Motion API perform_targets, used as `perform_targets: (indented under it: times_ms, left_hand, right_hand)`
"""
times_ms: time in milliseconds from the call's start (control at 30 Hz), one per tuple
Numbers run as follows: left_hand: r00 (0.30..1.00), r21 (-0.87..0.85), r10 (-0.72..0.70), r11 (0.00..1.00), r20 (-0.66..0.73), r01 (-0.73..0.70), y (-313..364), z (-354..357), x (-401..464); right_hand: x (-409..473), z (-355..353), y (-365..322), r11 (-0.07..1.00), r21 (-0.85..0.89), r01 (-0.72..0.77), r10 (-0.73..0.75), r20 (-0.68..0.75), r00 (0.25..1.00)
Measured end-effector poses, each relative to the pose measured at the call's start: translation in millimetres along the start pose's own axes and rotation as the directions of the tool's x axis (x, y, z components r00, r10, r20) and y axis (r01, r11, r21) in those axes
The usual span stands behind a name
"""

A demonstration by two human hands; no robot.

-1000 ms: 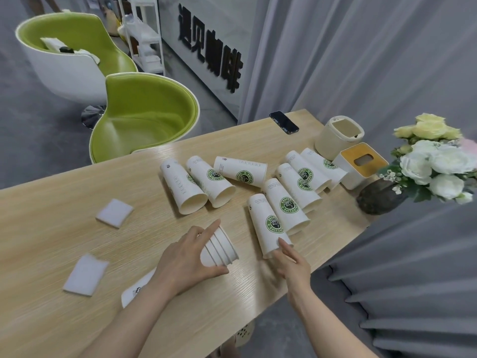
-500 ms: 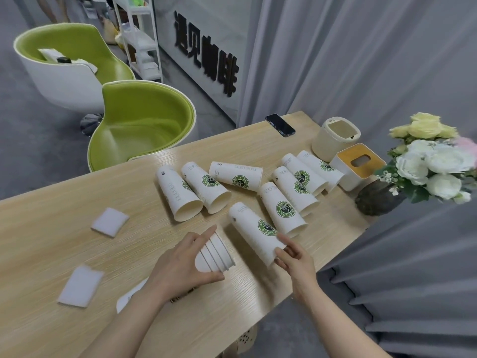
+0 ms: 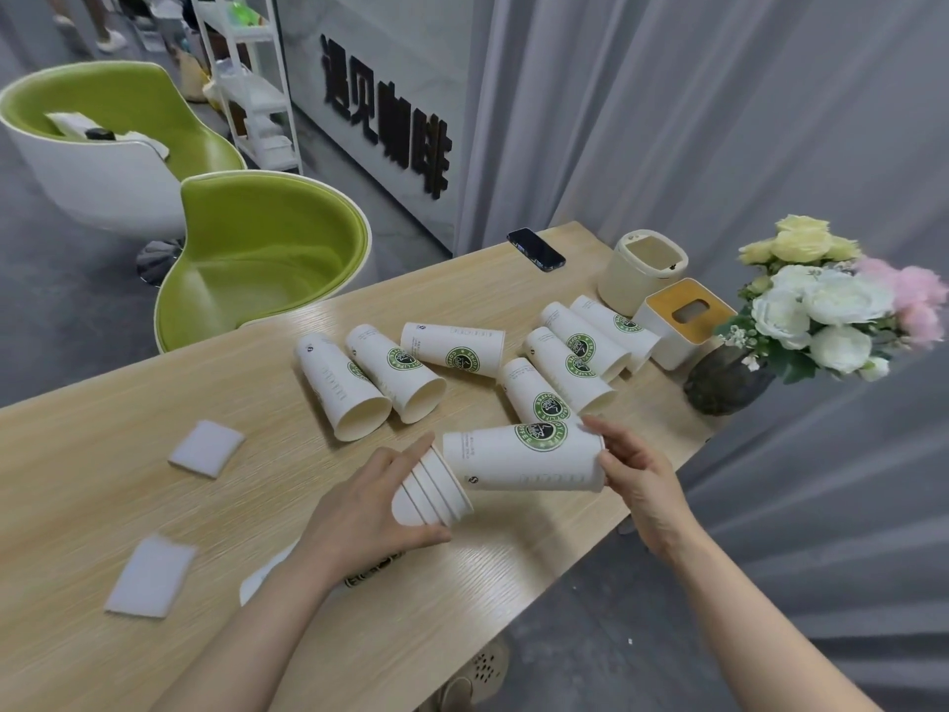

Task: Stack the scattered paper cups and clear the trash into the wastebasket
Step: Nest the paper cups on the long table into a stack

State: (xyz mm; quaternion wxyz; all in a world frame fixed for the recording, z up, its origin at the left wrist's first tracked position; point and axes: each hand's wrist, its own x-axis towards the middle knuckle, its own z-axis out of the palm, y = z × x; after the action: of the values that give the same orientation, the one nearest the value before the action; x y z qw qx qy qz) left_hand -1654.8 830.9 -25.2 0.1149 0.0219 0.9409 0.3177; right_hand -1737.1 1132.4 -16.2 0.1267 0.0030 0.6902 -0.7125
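A white logo cup (image 3: 524, 457) lay sideways, its base at the mouth of the nested stack (image 3: 434, 488); seven loose cups (image 3: 452, 349) lay scattered behind.

"COFFEE" logo on held paper cup (image 3: 524, 457), "遇见咖啡" on wall sign (image 3: 385, 115)

1. Left hand (image 3: 359, 511) grips nested cup stack (image 3: 434, 488) lying on counter (image 3: 77, 506) near front edge; right hand (image 3: 637, 475) holds single cup (image 3: 524, 457) by its mouth, just right of stack, base toward stack's mouth
2. Seven loose cups lie behind, mid-counter
3. Two napkins (image 3: 205, 448) (image 3: 151, 578) left of stack
4. Far right: wastebasket (image 3: 639, 274), tissue box (image 3: 683, 321) before it, vase (image 3: 724, 382) nearer still
5. Phone (image 3: 535, 249) at back edge, left of wastebasket
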Motion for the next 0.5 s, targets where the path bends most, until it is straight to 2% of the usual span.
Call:
perform_targets:
  times_ms: [333, 500]
  left_hand:
    - [0.996, 0.038, 0.088, 0.995, 0.006, -0.088, 16, 6, -2]
    - [0.994, 0.036, 0.105, 0.994, 0.024, -0.106, 25, 12, 0]
  right_hand:
    - [-12, 42, 2, 1.0, 0.018, -0.02, 0.019, 0.074, 0.997]
    - [-29, 84, 13, 0.999, -0.017, -0.038, 0.04, 0.204, 0.978]
